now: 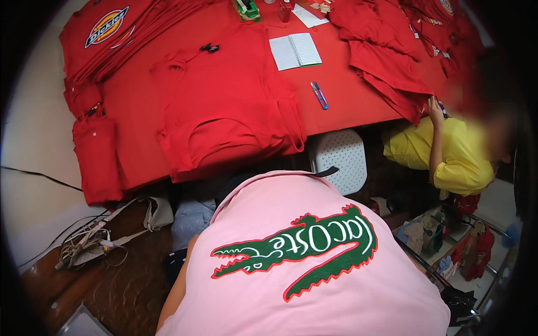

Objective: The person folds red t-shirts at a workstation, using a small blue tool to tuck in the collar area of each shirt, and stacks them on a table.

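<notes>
Far left, red garment with an oval badge (106, 28) lies on the red-covered table (347, 106); nearer, a folded red garment (96, 157) hangs over the left end; below it, loose cables (92, 246) bunch together on the brown floor (117, 288); next right, on the table in front of the wearer, a red top (224, 101) lies spread, curved neckline toward the near edge, a small black item (209, 49) at its far part; wearer's left arm (175, 294) shows only as a strip beside the pink shirt (252, 313), which fills the near middle with a green crocodile patch (330, 271); left hand is outside the frame, can't tell if wide, narrow or gripping; right hand same, can't tell; nearest work to both is the red top, no contact visible; far middle, an open spiral notebook (296, 50); nearer and just right of it, blue snips (319, 95) at a slant; a white perforated stool (342, 159) by the near edge; right, a heap of red garments (381, 56); far right, a co-worker in a yellow shirt (462, 157), hand (435, 112) at the heap's near corner; nearer, a rack (457, 227) with mixed cloths.
</notes>
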`<control>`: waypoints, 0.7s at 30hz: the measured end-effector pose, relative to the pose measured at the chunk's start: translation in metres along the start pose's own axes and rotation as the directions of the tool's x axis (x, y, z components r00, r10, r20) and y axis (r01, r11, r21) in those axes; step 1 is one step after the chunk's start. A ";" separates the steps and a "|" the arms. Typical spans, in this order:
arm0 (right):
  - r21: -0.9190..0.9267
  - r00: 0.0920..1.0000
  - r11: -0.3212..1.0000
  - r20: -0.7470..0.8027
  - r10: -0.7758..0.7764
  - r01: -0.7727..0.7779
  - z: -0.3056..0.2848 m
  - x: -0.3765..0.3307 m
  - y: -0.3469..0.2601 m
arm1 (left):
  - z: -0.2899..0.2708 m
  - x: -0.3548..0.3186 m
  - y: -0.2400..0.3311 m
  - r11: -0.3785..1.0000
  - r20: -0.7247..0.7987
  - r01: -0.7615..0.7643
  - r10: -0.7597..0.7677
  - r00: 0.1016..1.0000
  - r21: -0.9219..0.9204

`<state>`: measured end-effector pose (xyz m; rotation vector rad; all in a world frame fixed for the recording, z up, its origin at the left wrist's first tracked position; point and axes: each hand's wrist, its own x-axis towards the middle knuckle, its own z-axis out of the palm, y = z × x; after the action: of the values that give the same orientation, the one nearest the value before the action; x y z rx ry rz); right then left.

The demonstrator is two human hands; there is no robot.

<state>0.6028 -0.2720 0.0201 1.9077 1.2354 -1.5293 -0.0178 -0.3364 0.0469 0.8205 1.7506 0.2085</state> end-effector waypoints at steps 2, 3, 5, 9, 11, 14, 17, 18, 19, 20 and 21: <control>0.062 0.999 0.998 -0.035 -0.029 0.031 0.000 0.000 -0.007 | 0.002 0.009 0.010 0.998 0.039 -0.043 0.045 0.998 -0.051; 0.109 0.997 0.993 -0.060 -0.045 0.051 0.003 0.001 -0.011 | 0.001 0.018 0.019 0.993 0.061 -0.081 0.086 0.994 -0.081; 0.190 0.988 0.974 -0.114 -0.100 0.121 0.001 0.006 -0.023 | 0.009 0.028 0.034 0.974 0.097 -0.155 0.172 0.980 -0.162; 0.366 0.950 0.891 -0.254 -0.183 0.270 0.005 0.021 -0.064 | 0.022 0.071 0.065 0.907 0.245 -0.283 0.364 0.899 -0.311; 0.412 0.924 0.843 -0.306 -0.229 0.345 0.007 0.039 -0.084 | 0.025 0.073 0.072 0.890 0.280 -0.308 0.407 0.870 -0.335; 0.474 0.906 0.791 -0.355 -0.229 0.386 0.024 0.064 -0.104 | 0.020 0.075 0.081 0.862 0.274 -0.332 0.449 0.851 -0.383; 0.532 0.896 0.741 -0.385 -0.219 0.410 0.041 0.075 -0.106 | 0.021 0.059 0.092 0.797 0.121 -0.420 0.513 0.850 -0.435; 0.555 0.891 0.716 -0.395 -0.222 0.424 0.046 0.074 -0.104 | 0.020 0.060 0.093 0.841 0.150 -0.400 0.477 0.866 -0.364; 0.577 0.879 0.678 -0.411 -0.241 0.456 0.046 0.075 -0.102 | 0.023 0.062 0.098 0.834 0.143 -0.353 0.446 0.883 -0.424; 0.585 0.867 0.647 -0.408 -0.287 0.489 0.045 0.074 -0.101 | 0.037 0.055 0.096 0.816 0.122 -0.293 0.400 0.908 -0.498; 0.614 0.847 0.586 -0.418 -0.328 0.530 0.044 0.068 -0.101 | 0.047 0.059 0.108 0.795 0.137 -0.233 0.366 0.920 -0.561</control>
<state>0.4949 -0.2258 -0.0352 2.4758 1.4307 -2.3549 0.0629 -0.2322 0.0413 0.6681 1.2268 0.7524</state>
